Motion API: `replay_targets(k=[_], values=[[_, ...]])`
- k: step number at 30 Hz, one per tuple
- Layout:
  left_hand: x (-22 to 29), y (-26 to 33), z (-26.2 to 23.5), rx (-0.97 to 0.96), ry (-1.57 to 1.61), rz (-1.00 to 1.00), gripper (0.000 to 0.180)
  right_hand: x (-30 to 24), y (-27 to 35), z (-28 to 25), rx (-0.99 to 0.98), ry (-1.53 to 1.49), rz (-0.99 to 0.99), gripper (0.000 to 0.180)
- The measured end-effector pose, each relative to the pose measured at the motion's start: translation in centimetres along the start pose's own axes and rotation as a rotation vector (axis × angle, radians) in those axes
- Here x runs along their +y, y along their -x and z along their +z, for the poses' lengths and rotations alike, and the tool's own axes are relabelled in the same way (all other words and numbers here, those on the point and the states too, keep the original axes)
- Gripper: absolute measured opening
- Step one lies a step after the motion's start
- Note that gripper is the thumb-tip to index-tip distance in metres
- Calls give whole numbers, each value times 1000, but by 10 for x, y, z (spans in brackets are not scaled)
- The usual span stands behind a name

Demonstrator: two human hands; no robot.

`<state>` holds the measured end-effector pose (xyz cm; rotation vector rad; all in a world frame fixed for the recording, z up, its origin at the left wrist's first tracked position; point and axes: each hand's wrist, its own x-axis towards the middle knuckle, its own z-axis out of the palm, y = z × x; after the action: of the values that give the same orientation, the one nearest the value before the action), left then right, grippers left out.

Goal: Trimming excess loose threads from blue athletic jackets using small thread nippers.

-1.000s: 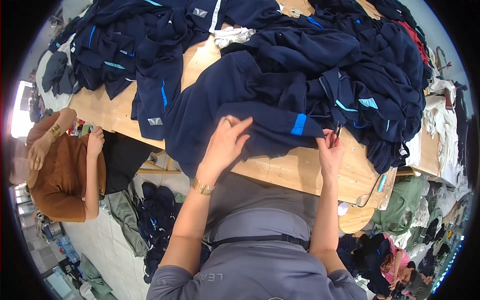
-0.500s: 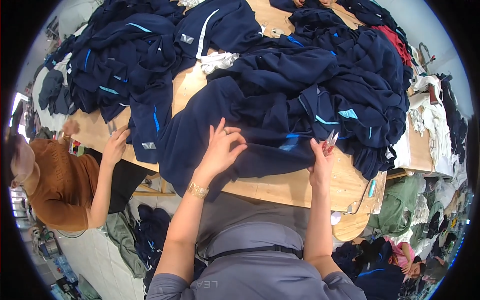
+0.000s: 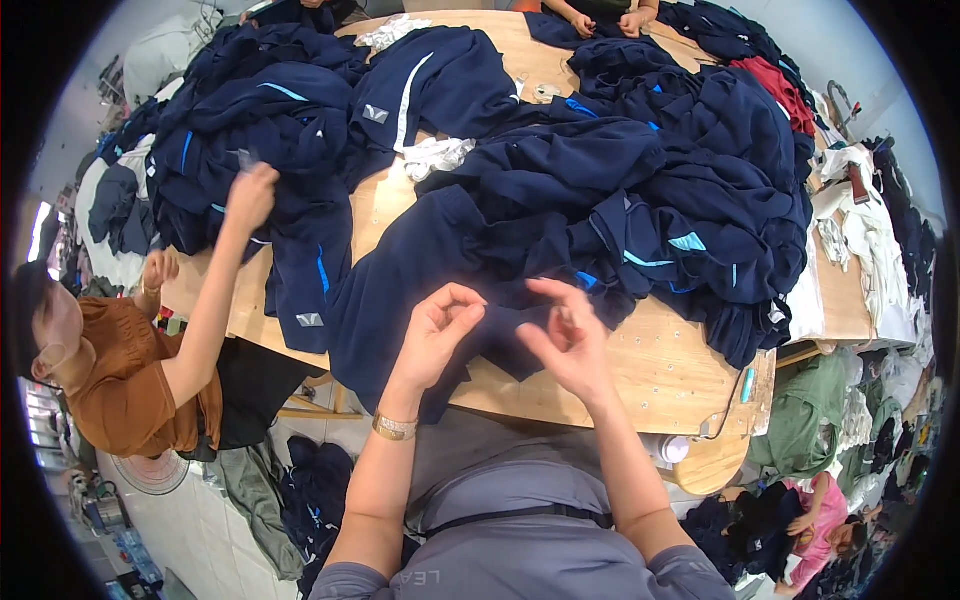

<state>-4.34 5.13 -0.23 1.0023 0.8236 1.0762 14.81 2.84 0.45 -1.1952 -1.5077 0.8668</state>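
A wooden bench (image 3: 650,365) fills most of the view, its pale top buried under heaps of navy garments (image 3: 640,190) with bright blue and light blue trim; a second dark heap (image 3: 250,130) lies at the far left end, and one red piece (image 3: 770,85) shows at the far right. The navy garment (image 3: 440,270) nearest the person lies spread flat across the front of the bench, its lower edge draping over the near rim. It is plain dark blue cloth, creased, with a short blue stripe near its right side. A white scrap of cloth (image 3: 435,155) sits just beyond it.

At the left a co-worker in a brown top (image 3: 120,385) stretches an arm up to the dark heap.

Both of the person's hands hover just above the spread garment. The left hand (image 3: 440,330), a gold bracelet (image 3: 393,427) on its wrist, has its fingers curled, thumb and forefinger tips together in a pinching grip; what they pinch is too small to tell. The right hand (image 3: 565,340) is blurred, fingers loosely bent, its grip apart.
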Motion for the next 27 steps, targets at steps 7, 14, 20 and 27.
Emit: replay_targets(k=[7,14,20,27], values=[[27,9,7,136,-567,77,11,14,-2,7,-144,-334,106,23],[12,26,-29,238,-1311,372,19,11,24,-11,-241,-130,204,20],[7,40,-17,322,-1327,410,11,34,35,-30,149,166,142,21],[-56,33,25,142,-343,-17,19,53,26,-17,90,318,11,32]])
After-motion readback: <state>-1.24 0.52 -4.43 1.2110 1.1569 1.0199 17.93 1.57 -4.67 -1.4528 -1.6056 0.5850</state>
